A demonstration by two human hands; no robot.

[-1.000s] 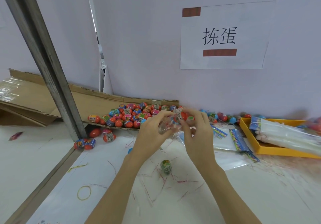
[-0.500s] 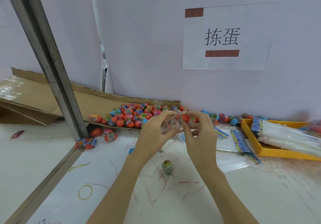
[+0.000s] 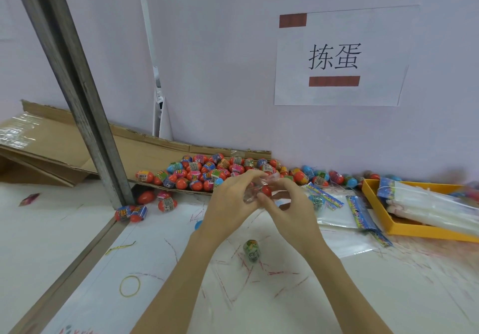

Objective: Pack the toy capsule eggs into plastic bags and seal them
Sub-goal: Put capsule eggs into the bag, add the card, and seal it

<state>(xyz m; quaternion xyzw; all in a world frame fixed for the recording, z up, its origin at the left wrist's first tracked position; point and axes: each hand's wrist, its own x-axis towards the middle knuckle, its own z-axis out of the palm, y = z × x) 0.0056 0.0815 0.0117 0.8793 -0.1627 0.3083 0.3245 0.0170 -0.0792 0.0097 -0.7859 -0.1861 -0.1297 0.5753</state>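
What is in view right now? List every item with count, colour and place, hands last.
capsule eggs: many, mostly red, heaped on cardboard by the wall
green egg: one, on the table below the hands
clear bag: one, red egg inside, between both hands
flat bags: several, clear with colourful headers, right of hands
yellow tray: one, far right, holds bundled bags
rubber band: one, yellow, near left
paper sign: one, white, on wall
left hand: grips bag
right hand: pinches bag
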